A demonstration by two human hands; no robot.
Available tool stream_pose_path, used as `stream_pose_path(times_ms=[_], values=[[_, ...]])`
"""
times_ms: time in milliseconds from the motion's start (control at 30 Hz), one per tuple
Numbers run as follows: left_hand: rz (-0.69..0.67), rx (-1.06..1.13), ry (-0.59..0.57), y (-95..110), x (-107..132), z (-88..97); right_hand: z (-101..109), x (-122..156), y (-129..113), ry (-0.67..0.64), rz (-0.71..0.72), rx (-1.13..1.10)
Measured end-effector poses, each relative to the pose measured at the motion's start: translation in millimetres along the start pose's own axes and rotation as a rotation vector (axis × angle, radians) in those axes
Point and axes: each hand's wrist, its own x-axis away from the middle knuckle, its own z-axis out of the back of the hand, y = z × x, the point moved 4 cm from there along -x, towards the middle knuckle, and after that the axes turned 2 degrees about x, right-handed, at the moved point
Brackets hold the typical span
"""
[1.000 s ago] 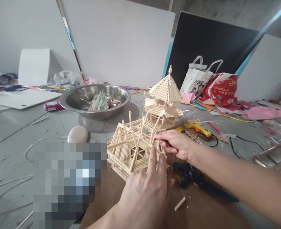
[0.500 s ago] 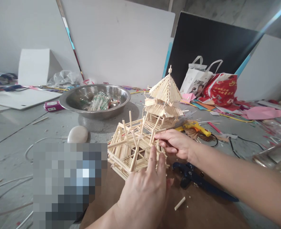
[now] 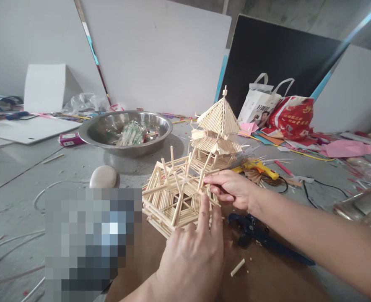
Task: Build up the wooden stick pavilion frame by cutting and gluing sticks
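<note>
Our frame (image 3: 180, 197) sits just in front of the tower (image 3: 218, 119), slightly to its left. Our right hand (image 3: 232, 188) pinches an upright stick (image 3: 201, 178) on the frame's tower side. Our left hand (image 3: 193, 256) rests extended fingers against the frame; its thumb is hidden, so we cannot tell its grip. The bowl (image 3: 125, 147) stands left of the tower.

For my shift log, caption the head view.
Right hand at an upright of the unroofed stick frame, left hand in front, roofed stick pagoda behind.
</note>
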Motion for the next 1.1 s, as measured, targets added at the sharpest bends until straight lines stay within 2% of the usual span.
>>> stream_pose_path(times_ms=[567, 1100], values=[[-0.018, 0.024, -0.006, 1.8, 2.3, -1.1, 2.1, -3.7, 1.0, -0.05, -0.02, 0.018], [-0.015, 0.008, -0.014, 0.8, 2.5, -2.3, 1.0, -2.9, 0.1, -0.034, -0.007, 0.019]])
